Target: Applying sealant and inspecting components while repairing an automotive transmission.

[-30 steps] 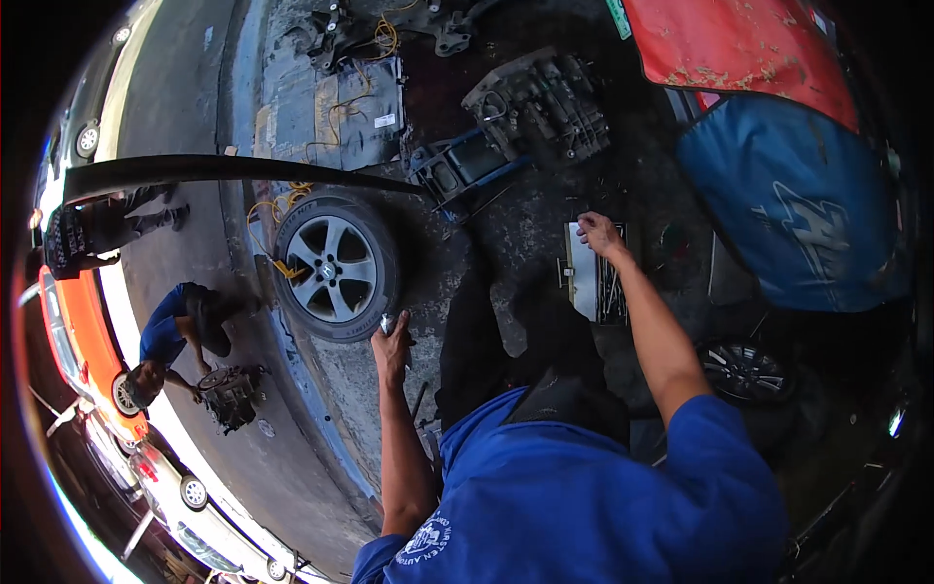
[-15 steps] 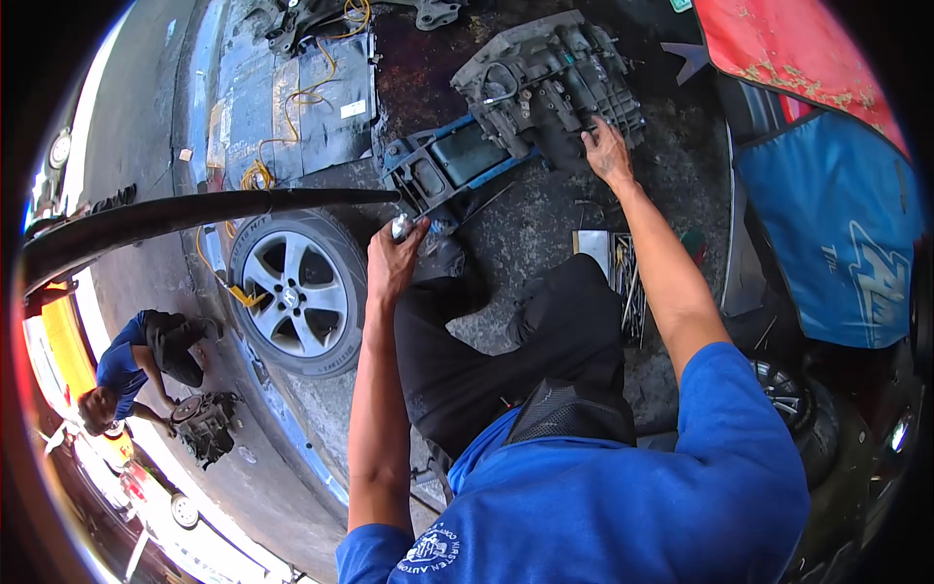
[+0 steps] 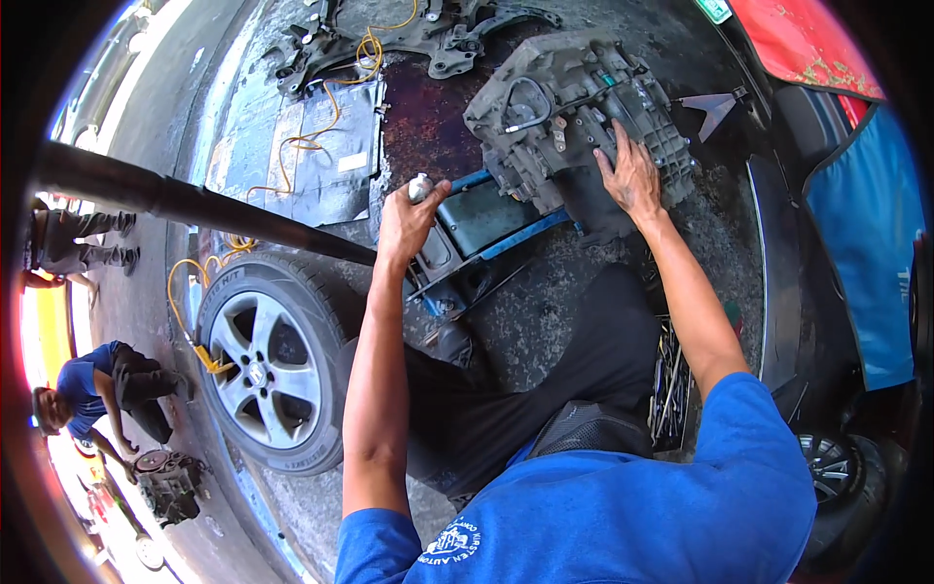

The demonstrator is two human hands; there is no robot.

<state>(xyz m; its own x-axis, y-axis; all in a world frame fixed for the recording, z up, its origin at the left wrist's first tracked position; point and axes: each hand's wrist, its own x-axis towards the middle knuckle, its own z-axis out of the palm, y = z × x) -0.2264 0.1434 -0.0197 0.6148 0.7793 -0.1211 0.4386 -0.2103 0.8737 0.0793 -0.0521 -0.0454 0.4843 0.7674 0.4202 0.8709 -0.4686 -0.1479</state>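
Observation:
A grey metal gearbox (image 3: 584, 122) rests on the head of a blue floor jack (image 3: 491, 219). My right hand (image 3: 634, 177) lies on the near right part of the gearbox casing, its fingers stretched out. Beside the jack frame, my left hand (image 3: 411, 222) is wrapped round a shiny, round-ended metal piece (image 3: 420, 187) that sticks up from the fist. The rest of that piece is hidden by the fingers. A long black bar (image 3: 224, 222) slants in from the left and ends close behind my left wrist.
A car wheel (image 3: 268, 370) lies to the left with a yellow air hose (image 3: 336, 107) running near it. A tray of tools (image 3: 671, 384) is by my right knee. A dark metal subframe (image 3: 428, 39) lies at the far side. A co-worker (image 3: 107, 389) crouches by another gearbox (image 3: 167, 485).
My left hand has moved away from me along the jack with the metal piece in it. My right hand stays on the gearbox. The view has shifted, and another person's legs show at the left.

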